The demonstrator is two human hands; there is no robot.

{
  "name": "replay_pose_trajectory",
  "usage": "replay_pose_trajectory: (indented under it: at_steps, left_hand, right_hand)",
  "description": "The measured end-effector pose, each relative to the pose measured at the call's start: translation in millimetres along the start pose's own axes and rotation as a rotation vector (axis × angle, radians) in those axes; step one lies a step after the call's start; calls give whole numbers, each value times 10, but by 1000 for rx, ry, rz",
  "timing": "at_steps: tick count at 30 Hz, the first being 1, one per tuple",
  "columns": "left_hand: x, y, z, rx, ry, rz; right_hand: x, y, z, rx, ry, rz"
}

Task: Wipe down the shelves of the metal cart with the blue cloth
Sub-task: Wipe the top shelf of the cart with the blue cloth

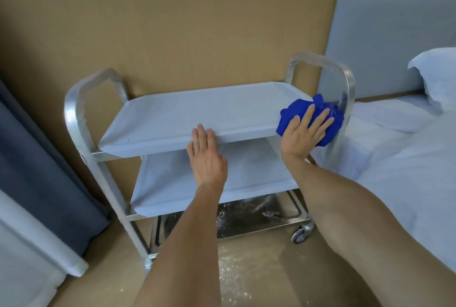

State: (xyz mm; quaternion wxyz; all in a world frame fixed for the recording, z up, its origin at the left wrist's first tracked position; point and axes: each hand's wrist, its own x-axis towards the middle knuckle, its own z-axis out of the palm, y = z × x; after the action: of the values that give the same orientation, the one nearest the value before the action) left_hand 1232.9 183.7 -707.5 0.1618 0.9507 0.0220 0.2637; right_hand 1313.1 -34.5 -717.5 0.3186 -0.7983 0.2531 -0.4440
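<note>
Head view. A three-tier metal cart [81,134] stands at the centre of the frame against a tan wall [185,30], with tubular handle loops rising at its left and right ends. The top shelf [197,112] and the middle shelf [172,183] appear pale and matte; the bottom shelf [246,218] is bare reflective steel, and a caster wheel [302,232] shows at its lower right corner.

The blue cloth [296,114] lies bunched at the right end of the top shelf, touching the right handle upright. The right hand [304,131] rests palm-down on the cloth with fingers spread and extended, pressing it against the shelf corner rather than closing around it. The left hand [206,158] is open and flat, fingers together, its fingertips laid over the front rim of the top shelf near the middle; it grips nothing.

A bed with white bedding [407,171], a pillow [436,77] and a grey headboard [382,35] fills the right of the frame, just beside the cart. A dark grey curtain [37,158] hangs at the left edge. The tan floor [246,269] occupies the lower centre.
</note>
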Motion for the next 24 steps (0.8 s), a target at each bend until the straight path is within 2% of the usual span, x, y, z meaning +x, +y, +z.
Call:
replay_pose_trajectory:
  at_steps: [3, 7, 12, 15, 17, 20, 24]
  left_hand:
    - [-60, -231, -73, 42, 7, -19]
    - [-200, -505, -165, 40, 75, -147]
    - [-118, -1150, -522, 87, 112, -535]
    - [-49, -1695, -750, 39, 143, -686]
    - [-60, -2053, -823, -32, 123, -731]
    - [-133, -2434, -790, -148, 86, -657]
    - [-245, -2515, -738, -201, 11, -635]
  right_hand:
    - [-426, -163, 52, -119, -59, -275]
    - [-1014, -509, 43, -216, -174, -609]
    - [-1640, -1168, 156, -256, -297, -874]
    - [-2015, -1667, 300, -258, -372, -1020]
    - [-2304, -2019, 406, -251, -387, -1089]
    - [-2796, -2503, 505, -209, -403, -1127]
    - [-3066, -2698, 520, -136, -411, -1084]
